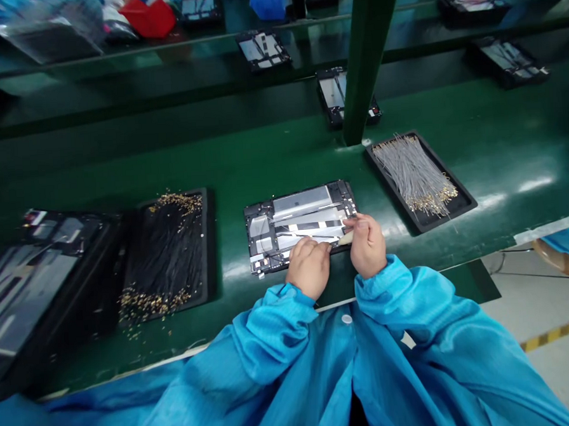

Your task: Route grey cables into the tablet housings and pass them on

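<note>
An opened tablet chassis (pixel 300 220), black-framed with silver shielding and white tape strips inside, lies on the green bench in front of me. My left hand (pixel 309 266) rests on its near edge with fingers curled down, pressing on the inside. My right hand (pixel 368 243) is closed round a small pale tool (pixel 345 238) at the chassis's near right corner. Both arms wear blue sleeves.
A black tray of grey cables with gold ends (pixel 419 179) sits to the right. A black tray of black cables (pixel 167 254) lies to the left, beside a stack of chassis (pixel 35 277). A green post (pixel 366 56) rises behind. More chassis (pixel 262 49) lie on the far belt.
</note>
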Available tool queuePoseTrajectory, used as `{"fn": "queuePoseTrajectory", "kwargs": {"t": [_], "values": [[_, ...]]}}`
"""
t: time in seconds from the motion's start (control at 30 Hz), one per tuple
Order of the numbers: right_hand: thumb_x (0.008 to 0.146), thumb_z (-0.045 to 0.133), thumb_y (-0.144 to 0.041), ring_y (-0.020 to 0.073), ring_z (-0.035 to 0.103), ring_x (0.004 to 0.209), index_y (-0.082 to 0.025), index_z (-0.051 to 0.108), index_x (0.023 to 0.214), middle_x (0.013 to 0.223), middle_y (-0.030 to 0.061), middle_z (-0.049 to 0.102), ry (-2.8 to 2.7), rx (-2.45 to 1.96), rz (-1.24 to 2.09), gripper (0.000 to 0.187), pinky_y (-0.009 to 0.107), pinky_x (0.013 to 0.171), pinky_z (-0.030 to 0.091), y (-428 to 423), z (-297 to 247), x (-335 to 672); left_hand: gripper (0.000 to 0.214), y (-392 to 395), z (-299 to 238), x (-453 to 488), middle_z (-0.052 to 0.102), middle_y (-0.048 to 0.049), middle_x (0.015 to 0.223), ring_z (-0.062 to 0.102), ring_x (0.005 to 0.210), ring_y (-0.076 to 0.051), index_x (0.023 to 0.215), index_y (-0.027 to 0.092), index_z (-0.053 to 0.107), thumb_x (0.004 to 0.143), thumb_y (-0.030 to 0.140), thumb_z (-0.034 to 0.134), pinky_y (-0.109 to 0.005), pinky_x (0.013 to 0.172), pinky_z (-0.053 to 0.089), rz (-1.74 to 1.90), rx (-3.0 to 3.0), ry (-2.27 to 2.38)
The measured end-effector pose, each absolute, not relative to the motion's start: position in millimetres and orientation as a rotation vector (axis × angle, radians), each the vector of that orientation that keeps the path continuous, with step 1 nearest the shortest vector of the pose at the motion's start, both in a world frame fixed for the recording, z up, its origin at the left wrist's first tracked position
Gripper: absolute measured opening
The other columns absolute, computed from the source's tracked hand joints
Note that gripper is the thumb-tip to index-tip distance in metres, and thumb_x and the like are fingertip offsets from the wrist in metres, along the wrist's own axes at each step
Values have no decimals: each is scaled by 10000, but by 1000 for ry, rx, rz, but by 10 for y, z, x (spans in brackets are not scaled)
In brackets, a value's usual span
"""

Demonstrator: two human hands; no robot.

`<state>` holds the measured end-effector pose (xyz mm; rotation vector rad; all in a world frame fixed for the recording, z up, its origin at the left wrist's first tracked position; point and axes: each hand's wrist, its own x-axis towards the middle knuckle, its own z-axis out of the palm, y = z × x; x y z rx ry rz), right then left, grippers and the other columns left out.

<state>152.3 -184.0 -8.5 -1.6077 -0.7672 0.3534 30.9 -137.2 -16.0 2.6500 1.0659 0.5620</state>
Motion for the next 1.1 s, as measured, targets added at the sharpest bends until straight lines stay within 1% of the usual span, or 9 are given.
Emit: {"fn": "queuePoseTrajectory", "kwargs": {"t": [0.57, 0.77, 0.87, 0.93, 1.0, 1.1], "values": [[853, 374, -350, 171, 622, 803, -202, 474, 1005, 839, 45, 673, -826, -1589, 343, 235, 348, 730, 476, -1849, -128, 1530, 226, -1370, -163, 302, 621, -66, 781, 536, 891, -212, 835, 178, 639, 833, 229, 419, -387, 878, 403, 539, 2627, 1060], [864, 356, -341, 168, 622, 800, -194, 476, 1011, 822, 46, 674, -833, -1611, 352, 241, 338, 729, 477, -1862, -155, 1529, 222, -1378, -153, 316, 619, -71, 787, 529, 900, -217, 825, 176, 640, 830, 228, 425, -387, 876, 400, 544, 2612, 1068], [861, 358, -335, 161, 623, 792, -200, 505, 977, 812, 32, 672, -950, -1660, 311, 230, 313, 732, 475, -1863, -103, 1545, 227, -1379, -136, 327, 615, -72, 771, 531, 880, -211, 818, 172, 641, 831, 223, 420, -387, 873, 401, 514, 2607, 1059], [862, 347, -331, 156, 623, 784, -204, 540, 913, 809, 29, 669, -1071, -1698, 281, 237, 287, 723, 472, -1849, -29, 1564, 238, -1372, -121, 330, 613, -75, 766, 528, 876, -211, 822, 169, 642, 835, 222, 410, -390, 876, 397, 488, 2599, 1062], [864, 328, -333, 159, 623, 776, -201, 566, 854, 807, 40, 667, -1220, -1731, 259, 272, 267, 701, 470, -1821, 58, 1578, 240, -1361, -109, 328, 612, -78, 774, 521, 892, -215, 829, 169, 643, 832, 215, 408, -389, 883, 391, 468, 2587, 1059], [865, 305, -336, 175, 621, 738, -189, 583, 826, 789, 63, 668, -1474, -1785, 209, 318, 266, 674, 464, -1768, 154, 1568, 231, -1362, -97, 323, 609, -82, 802, 504, 935, -226, 835, 173, 645, 814, 186, 416, -382, 889, 386, 451, 2557, 1057]]}}
